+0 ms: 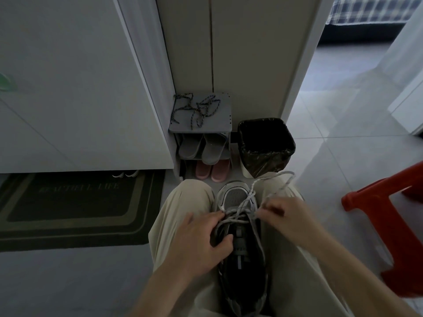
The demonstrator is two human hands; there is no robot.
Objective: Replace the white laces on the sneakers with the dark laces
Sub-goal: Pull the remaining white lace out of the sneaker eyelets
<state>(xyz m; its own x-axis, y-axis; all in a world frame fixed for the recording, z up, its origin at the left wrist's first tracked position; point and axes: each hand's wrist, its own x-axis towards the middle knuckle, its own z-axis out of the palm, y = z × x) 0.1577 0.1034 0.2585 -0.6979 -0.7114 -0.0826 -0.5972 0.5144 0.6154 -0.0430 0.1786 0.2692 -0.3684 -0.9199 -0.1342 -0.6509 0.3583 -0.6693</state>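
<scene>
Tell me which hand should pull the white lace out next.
Right, probably. The right hand already pinches the white lace near the eyelets, its loose loop trailing that side. The left hand grips the sneaker, steadying it.

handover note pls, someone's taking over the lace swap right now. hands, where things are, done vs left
Left hand: steadies the sneaker on the lap, fingers at the lacing.
Right hand: pinches the white lace, pulling it out toward the bin.
Dark laces: loose in a heap on top of the shoe rack, untouched.
Done: white lace partly loosened, upper eyelets seem free.
Left: finish unthreading, thread in a dark lace, then do the second sneaker, which isn't clearly in view.
</scene>
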